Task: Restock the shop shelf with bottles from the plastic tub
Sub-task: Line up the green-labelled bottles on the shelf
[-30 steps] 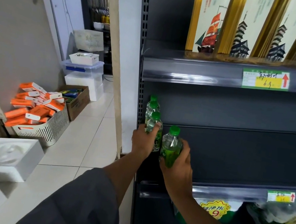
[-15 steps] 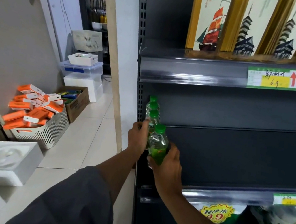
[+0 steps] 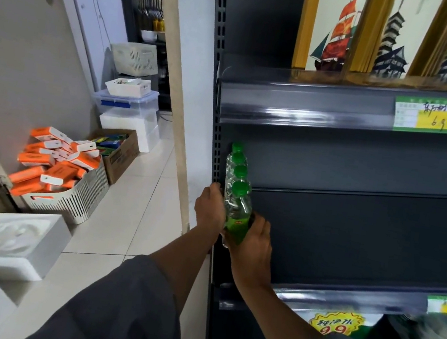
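While right hand (image 3: 253, 240) grips front bottle (image 3: 237, 215), left hand (image 3: 210, 211) steadies it, shelf (image 3: 351, 240).

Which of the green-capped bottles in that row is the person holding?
The frontmost bottle, nearest the shelf edge: the right hand grips its green label. The three behind it stand free.

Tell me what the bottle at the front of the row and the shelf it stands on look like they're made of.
Front bottle: clear, glossy plastic by the look of its ribbed, see-through upper half, with a green cap and green label. Shelf: probably dark grey painted metal, matte, with a slotted upright beside it and a shiny clear strip along the front edge.
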Action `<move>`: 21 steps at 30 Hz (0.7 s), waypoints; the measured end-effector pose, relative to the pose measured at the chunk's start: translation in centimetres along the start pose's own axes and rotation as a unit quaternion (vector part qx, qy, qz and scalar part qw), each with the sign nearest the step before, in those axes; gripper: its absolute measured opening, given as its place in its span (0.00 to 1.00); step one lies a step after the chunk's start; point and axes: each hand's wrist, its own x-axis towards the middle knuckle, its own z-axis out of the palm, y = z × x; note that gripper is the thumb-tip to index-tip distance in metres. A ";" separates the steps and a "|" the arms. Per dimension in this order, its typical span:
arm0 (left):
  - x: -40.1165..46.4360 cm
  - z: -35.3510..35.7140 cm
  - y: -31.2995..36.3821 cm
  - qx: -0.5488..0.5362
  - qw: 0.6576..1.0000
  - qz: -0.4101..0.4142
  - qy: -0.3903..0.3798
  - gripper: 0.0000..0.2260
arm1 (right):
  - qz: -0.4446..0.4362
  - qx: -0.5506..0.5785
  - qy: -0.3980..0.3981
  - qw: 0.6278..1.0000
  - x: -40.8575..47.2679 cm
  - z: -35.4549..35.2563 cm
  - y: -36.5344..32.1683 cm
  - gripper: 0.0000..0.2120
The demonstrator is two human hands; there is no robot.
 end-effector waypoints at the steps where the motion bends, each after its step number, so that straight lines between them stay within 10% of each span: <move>1: 0.1 0.0 0.0 0.000 1.000 0.000 0.005 0.20 | -0.001 0.000 -0.001 1.000 0.0 0.1 0.0 0.34; 21: 1.0 0.7 -1.0 -0.054 0.995 -0.045 -0.065 0.24 | -0.012 -0.042 0.024 0.999 -0.2 0.9 0.5 0.34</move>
